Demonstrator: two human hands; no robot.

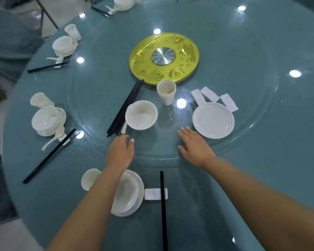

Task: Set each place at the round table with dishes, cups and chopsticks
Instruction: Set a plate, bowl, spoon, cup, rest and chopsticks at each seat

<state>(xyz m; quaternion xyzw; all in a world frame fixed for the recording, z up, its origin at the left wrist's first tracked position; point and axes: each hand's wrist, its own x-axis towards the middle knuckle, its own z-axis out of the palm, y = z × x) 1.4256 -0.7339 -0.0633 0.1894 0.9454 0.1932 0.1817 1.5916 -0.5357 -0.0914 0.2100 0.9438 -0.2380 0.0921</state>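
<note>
On the glass turntable stand a white bowl [141,117] with a spoon [124,127] beside it, a bundle of black chopsticks [125,107], stacked white cups [166,91], a white plate [213,120] and three white chopstick rests [214,97]. My left hand [119,152] hovers with relaxed fingers just in front of the bowl, holding nothing. My right hand [195,145] lies flat, fingers spread, near the plate's left edge. Below my left arm is a place setting: bowl on plate [129,192], cup [90,179], a rest [156,194] and chopsticks [163,211].
Finished settings sit along the table's left rim: one [47,120] at mid left, one [64,47] farther back, another [121,3] at the top. A yellow disc [164,57] with a metal hub marks the turntable's centre. A grey chair [9,42] stands at the left.
</note>
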